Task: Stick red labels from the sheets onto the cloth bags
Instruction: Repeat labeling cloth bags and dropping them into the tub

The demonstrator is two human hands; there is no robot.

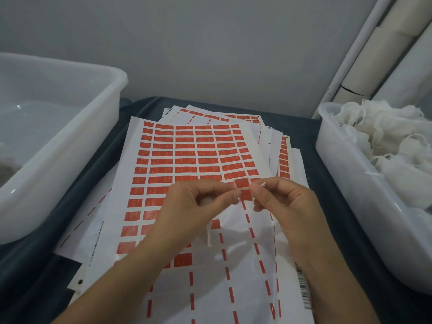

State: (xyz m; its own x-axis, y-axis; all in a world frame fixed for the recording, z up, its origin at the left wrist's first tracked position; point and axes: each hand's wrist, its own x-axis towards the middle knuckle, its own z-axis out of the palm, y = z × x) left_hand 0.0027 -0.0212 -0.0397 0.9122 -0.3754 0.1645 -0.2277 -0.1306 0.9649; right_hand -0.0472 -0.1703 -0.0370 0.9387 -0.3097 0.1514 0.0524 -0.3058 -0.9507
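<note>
While tiny gold marks on the label (243, 190) stay unreadable, both hands (198, 206) (285, 202) pinch it above the sheet (187, 148).

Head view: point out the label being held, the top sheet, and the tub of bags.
label (242, 184), head view, on its upper red half
top sheet (187, 153), head view, among its full rows
bag tub (346, 174), head view, on its near wall

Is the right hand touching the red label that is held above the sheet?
Touching. The head view shows the right hand pinching the red label's right edge, with the left hand opposite.
</note>
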